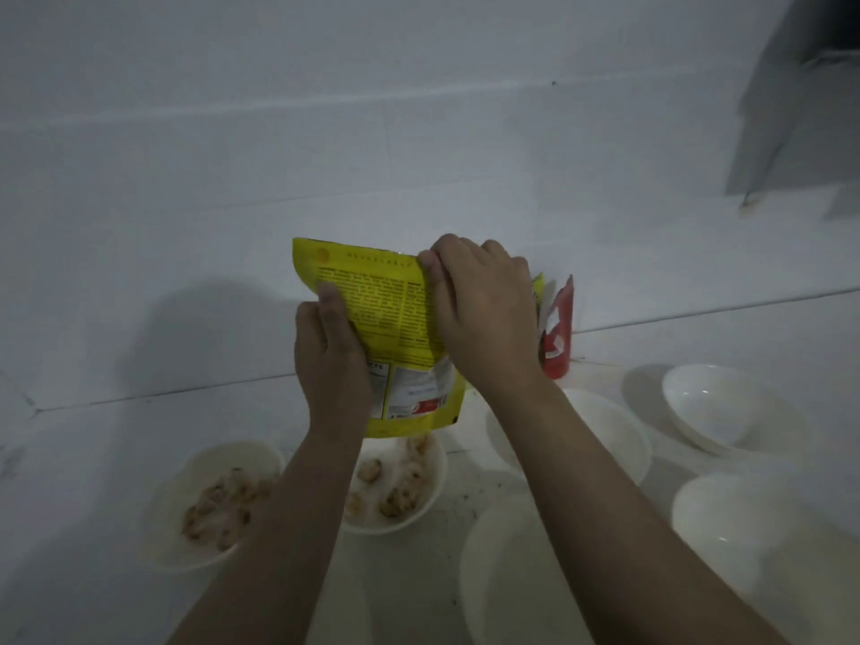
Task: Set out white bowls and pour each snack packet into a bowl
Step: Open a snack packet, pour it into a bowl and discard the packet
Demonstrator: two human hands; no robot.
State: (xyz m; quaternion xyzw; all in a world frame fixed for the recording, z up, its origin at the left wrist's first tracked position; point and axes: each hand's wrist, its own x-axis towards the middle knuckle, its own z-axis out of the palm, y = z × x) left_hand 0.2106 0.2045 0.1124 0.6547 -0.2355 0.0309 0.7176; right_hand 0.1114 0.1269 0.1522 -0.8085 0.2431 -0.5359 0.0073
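A yellow snack packet (386, 314) is held upside down over a white bowl (419, 514) that has pale snack pieces in it. My left hand (330, 360) grips the packet's left side, thumb on its printed back. My right hand (479, 314) grips its right side, fingers curled over the upper edge. Left of that bowl, a second white bowl (204, 467) also holds snack pieces. A red packet (558, 332) stands against the wall behind my right hand.
Several white bowls with nothing visible in them stand on the white counter to the right: one under my right forearm (619, 439), one at the far right (707, 407), one nearer right (744, 519) and one at the front (502, 574). A white wall rises close behind.
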